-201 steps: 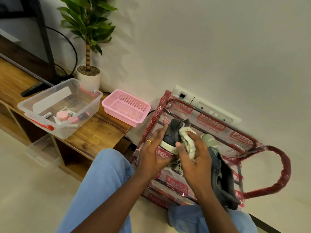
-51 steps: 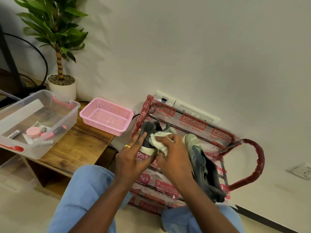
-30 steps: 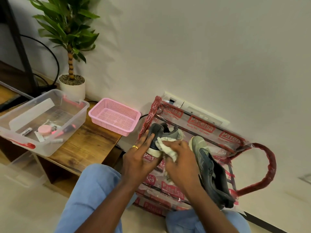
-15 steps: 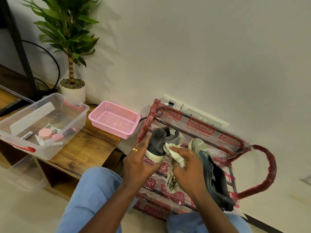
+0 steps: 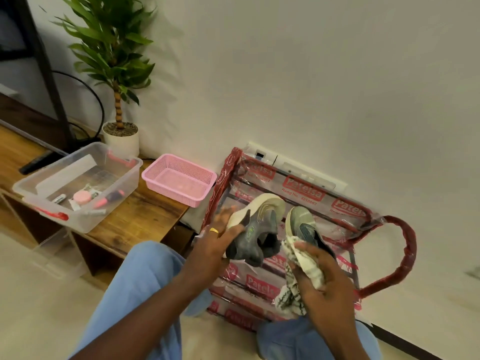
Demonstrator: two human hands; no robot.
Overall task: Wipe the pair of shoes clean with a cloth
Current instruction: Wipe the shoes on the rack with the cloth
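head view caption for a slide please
Left hand holds a grey shoe; right hand grips the striped cloth beside it.

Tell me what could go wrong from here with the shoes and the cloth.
1. The left hand alone holds the grey shoe up; it may slip and drop onto the wrapped rack.
2. The second shoe lies on that plastic wrap close to the right hand; a nudge could slide it off.
3. The cloth hangs loose below the right hand and might snag on the rack.
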